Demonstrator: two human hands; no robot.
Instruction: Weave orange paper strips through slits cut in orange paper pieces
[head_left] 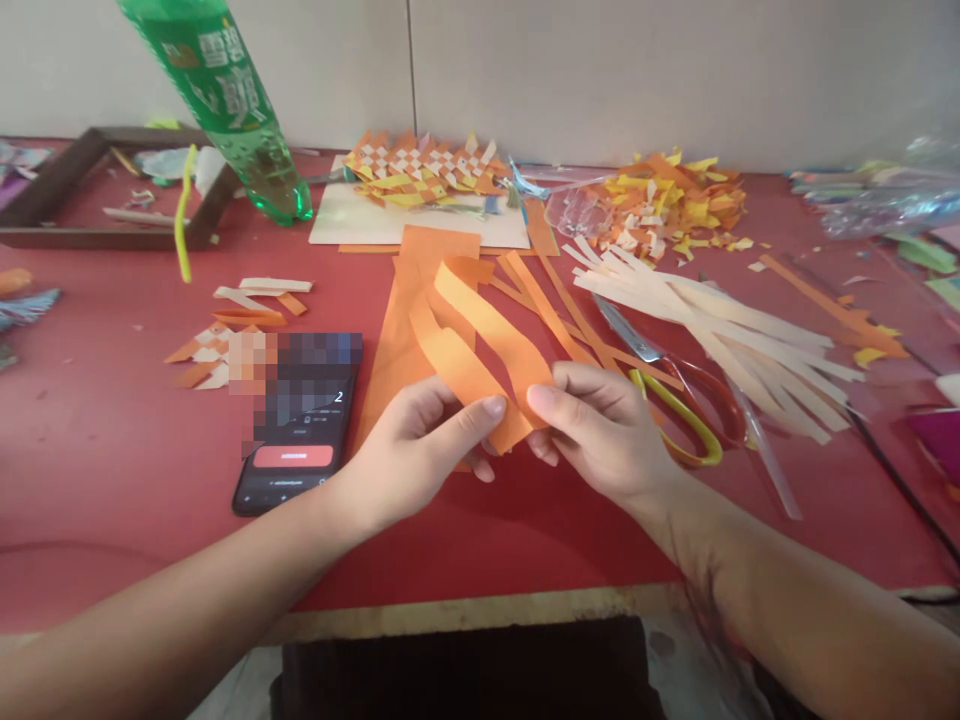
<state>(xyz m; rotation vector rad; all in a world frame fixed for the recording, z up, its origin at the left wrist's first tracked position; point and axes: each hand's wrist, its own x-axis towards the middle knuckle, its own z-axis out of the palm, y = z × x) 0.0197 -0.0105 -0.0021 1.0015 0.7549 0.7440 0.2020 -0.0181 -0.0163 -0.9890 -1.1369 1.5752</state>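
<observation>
Between my two hands is an orange paper strip (pixel 480 316), looped and bent, its near ends crossing at my fingertips. My left hand (pixel 431 435) pinches one end between thumb and fingers. The other end is gripped the same way by my right hand (pixel 596 425). Behind the strip a larger orange paper sheet (pixel 435 243) lies on the red table. Several loose orange strips (pixel 544 308) rest just beyond my right hand. Scissors with red and yellow handles (pixel 651 350) lie to its right, partly under a fan of pale paper strips (pixel 720 325).
A phone (pixel 300 430) lies left of my hands, beside a small woven paper piece (pixel 206 358). A green bottle (pixel 240 120) stands behind, near a brown frame (pixel 97 238). Woven paper (pixel 427 165) and a heap of paper scraps (pixel 675 205) sit by the wall.
</observation>
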